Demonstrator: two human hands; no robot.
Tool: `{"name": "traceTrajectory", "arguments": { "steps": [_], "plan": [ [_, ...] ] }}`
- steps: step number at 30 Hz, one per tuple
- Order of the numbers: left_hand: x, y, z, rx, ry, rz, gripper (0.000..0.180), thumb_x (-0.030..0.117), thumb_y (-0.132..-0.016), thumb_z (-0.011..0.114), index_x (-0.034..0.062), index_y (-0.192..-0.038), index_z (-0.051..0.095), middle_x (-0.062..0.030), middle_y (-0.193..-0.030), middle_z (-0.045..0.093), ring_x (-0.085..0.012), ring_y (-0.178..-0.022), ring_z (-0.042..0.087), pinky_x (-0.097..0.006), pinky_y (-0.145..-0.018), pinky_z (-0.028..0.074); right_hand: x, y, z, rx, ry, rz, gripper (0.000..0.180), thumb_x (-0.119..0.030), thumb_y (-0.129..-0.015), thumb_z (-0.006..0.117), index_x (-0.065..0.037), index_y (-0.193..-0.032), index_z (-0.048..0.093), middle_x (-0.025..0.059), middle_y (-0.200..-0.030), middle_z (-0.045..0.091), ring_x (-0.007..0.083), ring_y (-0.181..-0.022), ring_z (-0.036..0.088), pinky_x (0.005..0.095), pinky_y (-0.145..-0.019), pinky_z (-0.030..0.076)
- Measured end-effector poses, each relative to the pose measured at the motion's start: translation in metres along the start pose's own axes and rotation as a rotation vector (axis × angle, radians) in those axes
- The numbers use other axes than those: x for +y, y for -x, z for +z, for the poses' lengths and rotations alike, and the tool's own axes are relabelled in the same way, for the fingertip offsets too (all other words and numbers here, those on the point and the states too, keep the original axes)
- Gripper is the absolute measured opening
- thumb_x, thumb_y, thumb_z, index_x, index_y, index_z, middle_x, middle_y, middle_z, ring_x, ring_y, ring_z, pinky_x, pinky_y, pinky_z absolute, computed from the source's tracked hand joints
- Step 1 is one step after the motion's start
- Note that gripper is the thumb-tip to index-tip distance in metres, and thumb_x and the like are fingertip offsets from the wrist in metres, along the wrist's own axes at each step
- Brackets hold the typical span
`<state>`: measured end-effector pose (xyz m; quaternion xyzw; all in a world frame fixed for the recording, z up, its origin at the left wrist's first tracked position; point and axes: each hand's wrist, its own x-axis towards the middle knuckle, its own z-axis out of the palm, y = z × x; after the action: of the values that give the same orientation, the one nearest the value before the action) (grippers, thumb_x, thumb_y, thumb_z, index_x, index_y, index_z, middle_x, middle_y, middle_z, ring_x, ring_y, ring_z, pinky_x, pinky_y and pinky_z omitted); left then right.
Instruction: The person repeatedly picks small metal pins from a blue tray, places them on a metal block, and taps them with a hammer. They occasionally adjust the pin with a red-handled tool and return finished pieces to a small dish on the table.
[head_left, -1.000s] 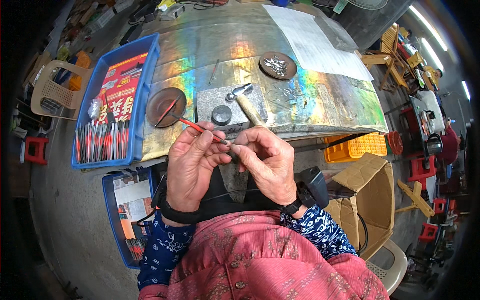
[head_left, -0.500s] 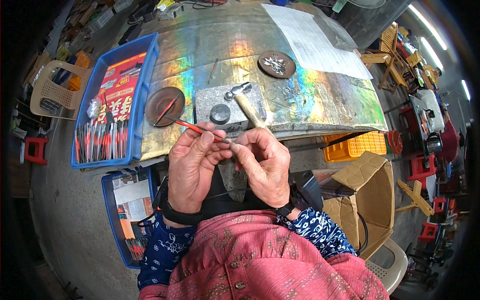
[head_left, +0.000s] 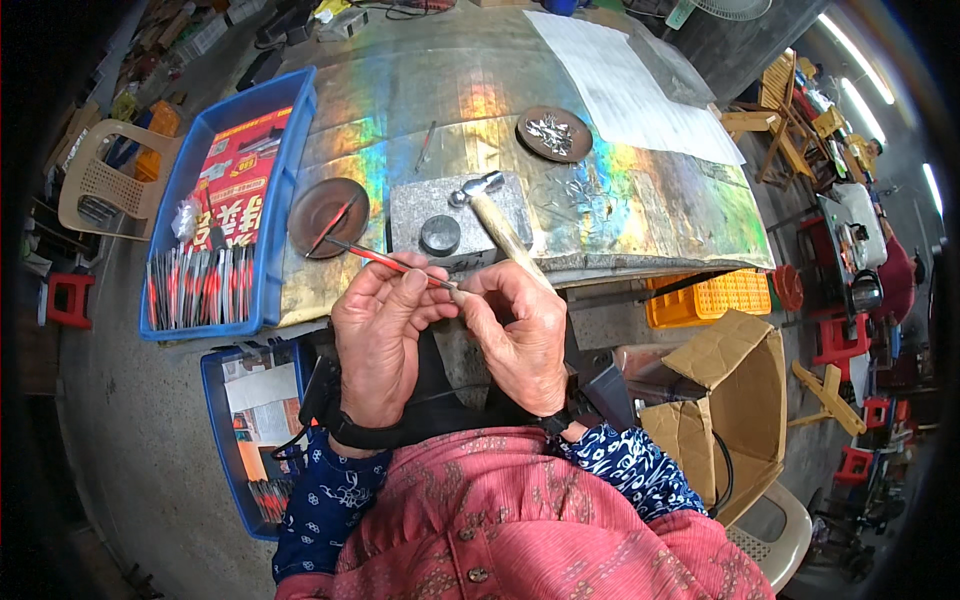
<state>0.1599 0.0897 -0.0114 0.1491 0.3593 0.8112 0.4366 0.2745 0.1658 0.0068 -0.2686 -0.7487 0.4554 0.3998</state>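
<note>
In front of my body, just off the table's near edge, my left hand (head_left: 378, 335) is closed in a pinch around a slim red-and-black stick (head_left: 388, 262). Its dark, thin end points up and left toward a round brown dish (head_left: 328, 197). My right hand (head_left: 522, 335) pinches at the stick's other end; whether a small piece sits between those fingertips is hidden. Beyond my hands, a hammer (head_left: 500, 226) with a wooden handle rests on a grey stone block (head_left: 412, 195), beside a black round puck (head_left: 440, 234). More thin red-and-dark sticks lie in the brown dish.
A blue tray (head_left: 292, 170) with many similar sticks stands at the table's left. Another dish (head_left: 575, 150) holds small silvery pieces, with more scattered nearby. Below are a second blue bin (head_left: 225, 440), a yellow crate (head_left: 715, 297) and an open cardboard box (head_left: 745, 400).
Both hands still hold the stick in a pinch. My right hand has shifted slightly left and down, and the stick's thin end now reaches a little farther left.
</note>
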Motion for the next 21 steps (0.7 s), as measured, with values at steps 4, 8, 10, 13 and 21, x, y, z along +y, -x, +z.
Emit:
{"name": "traceTrajectory", "arguments": {
  "steps": [4,8,10,13,21],
  "plan": [
    [0.002,-0.009,-0.005,-0.021,-0.006,-0.006,0.016,0.006,-0.094,0.058,-0.0017,-0.108,0.056,-0.0132,-0.094,0.066,-0.0182,-0.079,0.067,-0.03,-0.07,0.058,0.005,-0.011,-0.015,-0.059,0.226,-0.179,0.012,-0.001,-0.078,0.069,-0.002,-0.086,0.06,0.0121,-0.076,0.061,0.0269,-0.065,0.061,0.0342,-0.058,0.048],
    [0.005,-0.028,-0.012,-0.024,-0.185,0.091,0.015,0.005,-0.096,0.054,-0.0011,-0.109,0.055,-0.0131,-0.094,0.066,-0.0168,-0.079,0.066,-0.028,-0.067,0.058,0.014,-0.024,-0.036,-0.049,0.586,-0.274,0.016,-0.005,-0.079,0.071,-0.003,-0.092,0.063,0.0114,-0.079,0.058,0.0275,-0.068,0.059,0.0346,-0.061,0.047],
    [0.003,-0.039,-0.014,-0.035,-0.302,0.153,0.014,0.005,-0.095,0.055,-0.0016,-0.107,0.056,-0.0129,-0.092,0.066,-0.0162,-0.078,0.066,-0.026,-0.066,0.057,0.019,-0.026,-0.044,-0.095,0.7,-0.234,0.025,-0.008,-0.079,0.071,-0.004,-0.101,0.061,0.0131,-0.09,0.058,0.0341,-0.082,0.059,0.0398,-0.07,0.048],
    [0.0,-0.053,-0.016,-0.045,-0.437,0.239,0.013,0.002,-0.094,0.057,-0.0032,-0.105,0.058,-0.0117,-0.089,0.066,-0.0138,-0.075,0.065,-0.024,-0.064,0.055,0.026,-0.026,-0.048,-0.15,0.798,-0.177,0.03,-0.01,-0.079,0.071,-0.005,-0.106,0.06,0.0139,-0.095,0.057,0.035,-0.084,0.059,0.0408,-0.071,0.048],
    [-0.007,-0.062,-0.015,-0.023,-0.663,0.322,0.011,-0.001,-0.092,0.058,-0.0046,-0.102,0.059,-0.0094,-0.087,0.066,-0.011,-0.074,0.064,-0.022,-0.063,0.054,0.034,-0.023,-0.047,-0.221,0.742,-0.082,0.04,-0.01,-0.077,0.071,-0.002,-0.113,0.054,0.0183,-0.092,0.054,0.0378,-0.083,0.059,0.0436,-0.069,0.049]
  ]
}}
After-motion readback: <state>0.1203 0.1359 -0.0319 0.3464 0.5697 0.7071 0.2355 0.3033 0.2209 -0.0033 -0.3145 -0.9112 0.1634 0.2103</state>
